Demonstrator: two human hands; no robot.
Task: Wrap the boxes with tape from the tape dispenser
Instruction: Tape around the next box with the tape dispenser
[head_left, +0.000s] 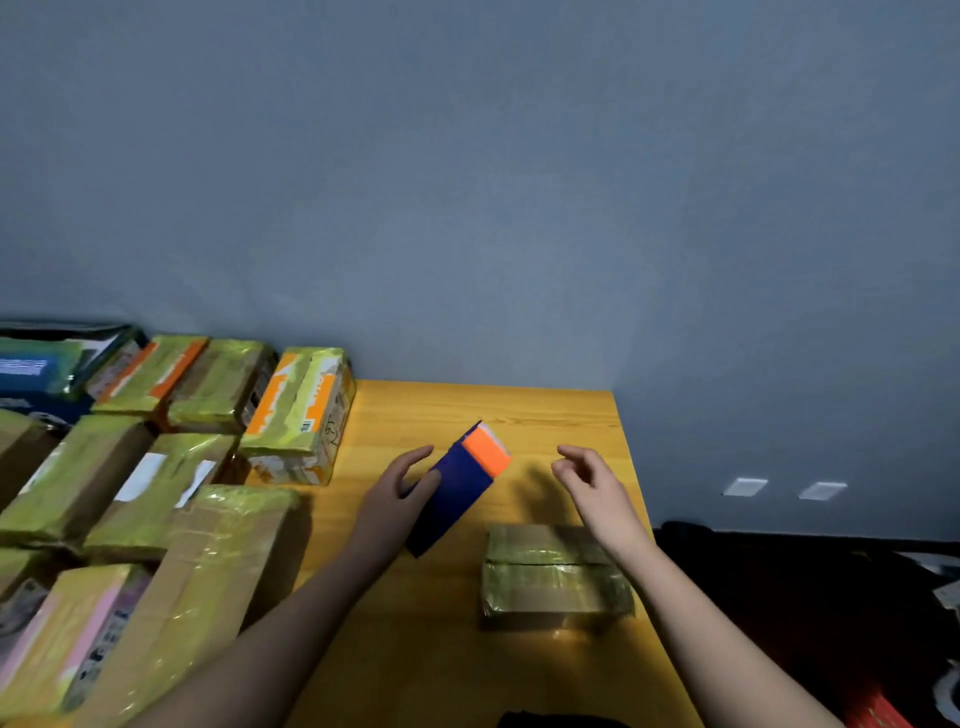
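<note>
Head camera first, and it is the only view: wooden yellow-orange table (415, 649) set against a grey-blue wall (467, 182), with a crowd of cardboard boxes wrapped in glossy yellowish tape (156, 493) filling its left side. Tilted above the table near the middle is a slim blue box with an orange end flap (460, 486); the left hand (402, 491) holds it by its left edge, thumb pressed on the blue face and fingers spread behind it, so it is gripped rather than resting flat. The right hand (589, 480) hovers just to the right of that box, apart from it, fingers loosely curled and holding nothing. Nearer the person, under the right forearm, lies a small brown cardboard box already covered in shiny tape (553, 574). No tape dispenser shows anywhere in this view, so where it sits cannot be told. The step in hand looks like taking up the blue box as the next one to wrap. To do it well, the free hand should steady the orange end so the flap stays closed, and the box should be laid flat on bare wood, well away from the finished pile, before any tape is drawn across it.
</note>
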